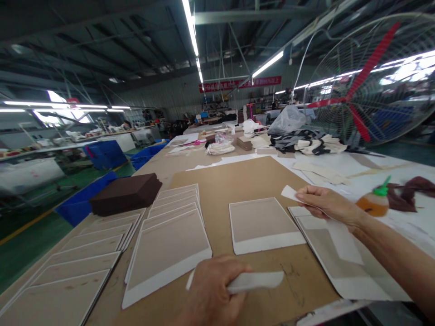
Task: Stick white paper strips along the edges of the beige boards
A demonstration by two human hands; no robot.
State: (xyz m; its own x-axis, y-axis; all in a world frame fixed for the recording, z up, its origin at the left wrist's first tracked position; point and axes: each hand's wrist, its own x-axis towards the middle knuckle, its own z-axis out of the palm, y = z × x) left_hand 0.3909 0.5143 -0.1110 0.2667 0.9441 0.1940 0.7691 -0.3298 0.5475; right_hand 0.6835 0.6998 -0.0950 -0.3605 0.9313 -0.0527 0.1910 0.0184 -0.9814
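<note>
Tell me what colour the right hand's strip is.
The strip is white, seen best in the head view.

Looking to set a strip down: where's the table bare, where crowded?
Widest: bare board beyond the single panel, right of the middle panels. Smaller: board in front of that panel, between left hand and right panels. Crowded: left edge, under left panels and brown stack; far side, under scraps and bags.

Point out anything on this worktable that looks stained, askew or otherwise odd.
Brownish marks show on the panels at the far left, unlike the cleaner-looking middle panel; I can't tell if they are stains. Dark scribble-like marks also show on the brown board, just right of the white strip in the left hand.
</note>
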